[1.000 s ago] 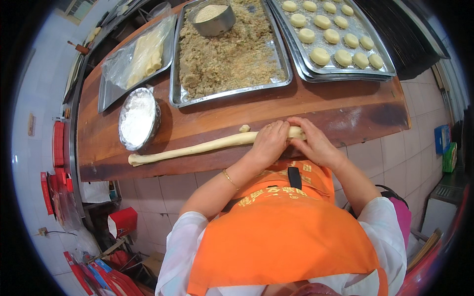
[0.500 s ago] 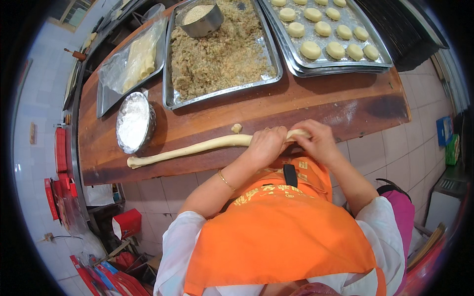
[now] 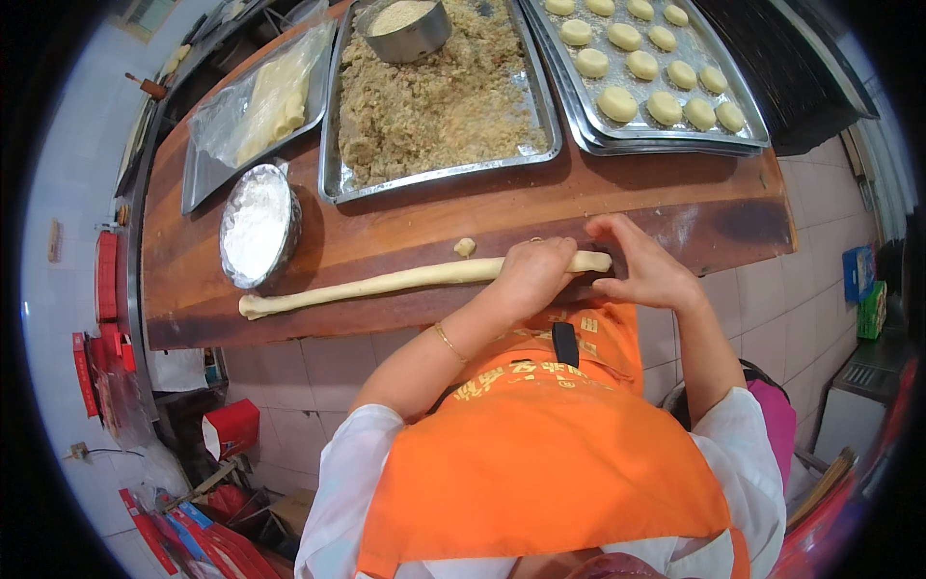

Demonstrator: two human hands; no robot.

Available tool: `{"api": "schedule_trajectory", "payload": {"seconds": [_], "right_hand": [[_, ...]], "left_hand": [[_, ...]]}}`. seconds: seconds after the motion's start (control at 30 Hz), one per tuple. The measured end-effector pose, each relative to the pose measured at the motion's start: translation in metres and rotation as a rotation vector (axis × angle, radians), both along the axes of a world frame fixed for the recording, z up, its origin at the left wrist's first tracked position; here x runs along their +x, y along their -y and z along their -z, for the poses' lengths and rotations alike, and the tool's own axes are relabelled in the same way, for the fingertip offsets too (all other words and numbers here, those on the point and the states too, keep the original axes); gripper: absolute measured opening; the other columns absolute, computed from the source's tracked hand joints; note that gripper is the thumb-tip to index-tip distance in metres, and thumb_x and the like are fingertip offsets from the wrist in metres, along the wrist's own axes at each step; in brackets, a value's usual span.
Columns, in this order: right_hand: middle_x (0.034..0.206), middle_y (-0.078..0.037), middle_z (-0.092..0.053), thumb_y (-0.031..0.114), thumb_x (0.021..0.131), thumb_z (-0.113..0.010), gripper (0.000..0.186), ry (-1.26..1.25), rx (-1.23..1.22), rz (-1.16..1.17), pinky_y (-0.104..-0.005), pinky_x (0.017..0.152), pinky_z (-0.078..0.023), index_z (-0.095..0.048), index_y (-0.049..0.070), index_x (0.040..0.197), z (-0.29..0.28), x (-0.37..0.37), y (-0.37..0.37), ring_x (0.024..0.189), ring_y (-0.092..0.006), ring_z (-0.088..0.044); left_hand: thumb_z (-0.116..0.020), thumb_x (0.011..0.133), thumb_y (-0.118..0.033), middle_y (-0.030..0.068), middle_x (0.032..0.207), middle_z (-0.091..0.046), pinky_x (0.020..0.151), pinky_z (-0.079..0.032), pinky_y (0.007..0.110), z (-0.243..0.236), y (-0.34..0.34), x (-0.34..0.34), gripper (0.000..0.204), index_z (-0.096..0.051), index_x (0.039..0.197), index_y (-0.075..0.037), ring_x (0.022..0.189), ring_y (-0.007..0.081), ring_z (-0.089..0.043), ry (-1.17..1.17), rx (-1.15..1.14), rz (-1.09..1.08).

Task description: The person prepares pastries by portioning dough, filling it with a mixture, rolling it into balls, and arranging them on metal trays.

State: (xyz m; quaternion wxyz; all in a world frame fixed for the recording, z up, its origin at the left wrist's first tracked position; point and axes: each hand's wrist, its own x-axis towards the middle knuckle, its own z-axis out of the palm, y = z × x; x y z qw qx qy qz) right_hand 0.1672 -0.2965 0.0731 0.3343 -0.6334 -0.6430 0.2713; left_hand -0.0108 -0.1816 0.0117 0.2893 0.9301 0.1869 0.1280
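Note:
A long rope of pale dough (image 3: pixel 386 281) lies along the near edge of the wooden table (image 3: pixel 405 220). My left hand (image 3: pixel 536 274) is closed around it near its right end, and a short stub sticks out past the fingers. Just beyond that stub, my right hand (image 3: pixel 648 262) is open, thumb and fingers spread apart with nothing visible between them. A small lump of dough (image 3: pixel 465 247) rests on the wood behind the rope. To the rope's far left side stands a bowl of white flour (image 3: pixel 258 227).
A metal tray of crumbly brown filling (image 3: pixel 439 106) sits at the back, with a round metal container (image 3: pixel 405 34) on it. Stacked trays at back right bear several round dough pieces (image 3: pixel 666 108). At back left, a tray (image 3: pixel 201 183) holds dough sheets (image 3: pixel 275 101) under plastic.
My right hand has opened and drawn slightly right, off the dough's end. My left hand stays on the rope, whose right end now shows. The whole view has shifted slightly.

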Motion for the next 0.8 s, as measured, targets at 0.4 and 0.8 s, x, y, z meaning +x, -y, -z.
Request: {"api": "schedule_trajectory", "payload": {"seconds": [0.4, 0.8], "right_hand": [[0.098, -0.021, -0.069, 0.025, 0.098, -0.059, 0.027, 0.034, -0.630, -0.284, -0.0498, 0.080, -0.049, -0.059, 0.002, 0.113, -0.010, -0.004, -0.035, 0.095, -0.0418, -0.064], [0.091, -0.022, -0.067, 0.024, 0.097, -0.059, 0.024, -0.005, -0.432, -0.203, -0.0499, 0.078, -0.049, -0.061, 0.001, 0.097, -0.004, -0.013, -0.036, 0.091, -0.0438, -0.062]], "left_hand": [[-0.072, 0.080, -0.014, 0.0124, 0.081, -0.064, 0.071, -0.051, 0.045, 0.001, -0.028, -0.089, 0.018, -0.057, 0.087, -0.006, 0.079, 0.0352, -0.064, 0.005, 0.154, 0.009], [-0.075, 0.077, -0.018, 0.0137, 0.092, -0.062, 0.080, -0.049, 0.042, -0.013, -0.004, -0.039, 0.030, -0.057, 0.095, -0.003, 0.088, 0.0342, -0.063, 0.144, 0.171, 0.009]]}}
